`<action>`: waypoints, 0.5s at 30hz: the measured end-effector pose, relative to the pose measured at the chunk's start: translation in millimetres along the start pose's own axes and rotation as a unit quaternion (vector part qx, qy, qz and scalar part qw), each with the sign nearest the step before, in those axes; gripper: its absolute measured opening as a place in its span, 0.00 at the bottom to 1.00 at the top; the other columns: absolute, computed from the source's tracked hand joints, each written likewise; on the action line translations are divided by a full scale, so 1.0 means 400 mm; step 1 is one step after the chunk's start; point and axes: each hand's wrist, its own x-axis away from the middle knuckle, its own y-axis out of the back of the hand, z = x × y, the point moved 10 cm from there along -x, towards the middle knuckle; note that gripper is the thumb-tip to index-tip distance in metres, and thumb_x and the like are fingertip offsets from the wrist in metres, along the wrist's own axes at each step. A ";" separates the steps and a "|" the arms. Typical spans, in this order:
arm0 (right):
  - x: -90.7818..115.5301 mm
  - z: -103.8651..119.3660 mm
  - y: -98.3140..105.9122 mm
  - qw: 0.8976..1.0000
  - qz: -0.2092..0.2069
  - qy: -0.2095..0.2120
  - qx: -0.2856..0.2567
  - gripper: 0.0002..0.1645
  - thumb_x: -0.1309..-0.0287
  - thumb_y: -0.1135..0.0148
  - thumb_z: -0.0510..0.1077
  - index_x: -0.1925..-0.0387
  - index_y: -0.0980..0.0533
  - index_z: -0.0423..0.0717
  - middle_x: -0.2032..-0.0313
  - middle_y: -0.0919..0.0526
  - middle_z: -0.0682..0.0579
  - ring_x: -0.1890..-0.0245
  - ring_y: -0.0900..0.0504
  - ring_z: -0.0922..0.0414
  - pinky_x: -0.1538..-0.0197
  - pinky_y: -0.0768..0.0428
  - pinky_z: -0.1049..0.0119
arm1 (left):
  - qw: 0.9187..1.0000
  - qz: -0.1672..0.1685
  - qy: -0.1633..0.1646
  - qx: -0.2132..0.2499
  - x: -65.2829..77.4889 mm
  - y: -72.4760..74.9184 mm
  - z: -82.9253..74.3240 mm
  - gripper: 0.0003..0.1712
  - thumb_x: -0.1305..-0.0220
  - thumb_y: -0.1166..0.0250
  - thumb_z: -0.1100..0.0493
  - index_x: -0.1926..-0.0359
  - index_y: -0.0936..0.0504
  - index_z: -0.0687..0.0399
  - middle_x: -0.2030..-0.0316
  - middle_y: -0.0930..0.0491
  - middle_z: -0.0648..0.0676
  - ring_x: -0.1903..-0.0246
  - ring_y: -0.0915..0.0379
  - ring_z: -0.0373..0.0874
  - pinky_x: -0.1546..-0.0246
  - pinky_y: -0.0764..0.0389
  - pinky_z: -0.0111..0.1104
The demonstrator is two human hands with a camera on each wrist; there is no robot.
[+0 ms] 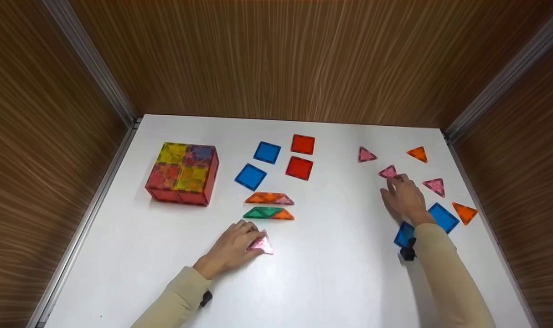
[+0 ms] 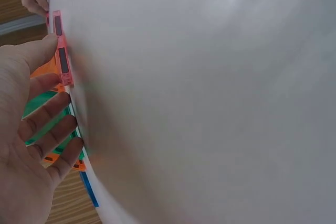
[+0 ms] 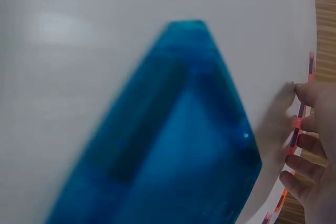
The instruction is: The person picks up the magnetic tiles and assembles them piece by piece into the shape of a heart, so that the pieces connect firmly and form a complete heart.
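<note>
In the head view my left hand [image 1: 233, 246] pinches a pink triangular magnetic tile [image 1: 265, 245] between thumb and index finger, low at the table's middle. The left wrist view shows this tile [image 2: 62, 51] edge-on, the other fingers of the hand [image 2: 37, 114] spread below it. Over at the right, my right hand [image 1: 406, 198] touches the near edge of another pink triangular tile [image 1: 387, 171] with its fingertips; the thumb stands apart. Just beyond the left hand lie two trapezoid strips of joined triangles, one orange and pink [image 1: 267, 198], one green and orange [image 1: 262, 212].
A box of joined tiles [image 1: 180, 177] stands at the left. Blue squares [image 1: 267, 152] and red squares [image 1: 299, 167] lie mid-table. Pink [image 1: 366, 155] and orange triangles [image 1: 464, 212] are scattered right. Blue tiles [image 1: 444, 218] lie by the right forearm; one [image 3: 184, 145] fills much of the right wrist view.
</note>
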 end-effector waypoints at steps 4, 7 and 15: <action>0.009 0.013 -0.003 1.000 -0.003 0.011 -0.009 0.37 0.22 0.44 0.57 0.27 0.32 0.35 0.28 0.33 0.30 0.30 0.31 0.29 0.28 0.30 0.30 | 1.000 0.000 0.002 0.001 0.001 0.003 0.004 0.27 0.28 0.32 0.41 0.34 0.17 0.45 0.44 0.18 0.51 0.45 0.27 0.46 0.42 0.21 0.43; 0.005 0.011 -0.002 1.000 -0.007 0.005 -0.027 0.37 0.23 0.43 0.58 0.27 0.31 0.37 0.27 0.34 0.30 0.29 0.33 0.29 0.28 0.31 0.29 | 1.000 0.001 0.006 0.006 0.002 0.004 0.006 0.27 0.28 0.32 0.41 0.33 0.17 0.44 0.44 0.18 0.51 0.45 0.27 0.46 0.41 0.21 0.44; -0.033 0.008 0.008 0.998 -0.043 -0.010 -0.036 0.33 0.25 0.40 0.53 0.29 0.29 0.38 0.27 0.37 0.26 0.30 0.35 0.26 0.29 0.30 0.28 | 1.000 0.000 0.001 0.013 0.001 0.003 0.003 0.28 0.28 0.32 0.42 0.33 0.17 0.46 0.44 0.18 0.52 0.45 0.27 0.48 0.40 0.21 0.45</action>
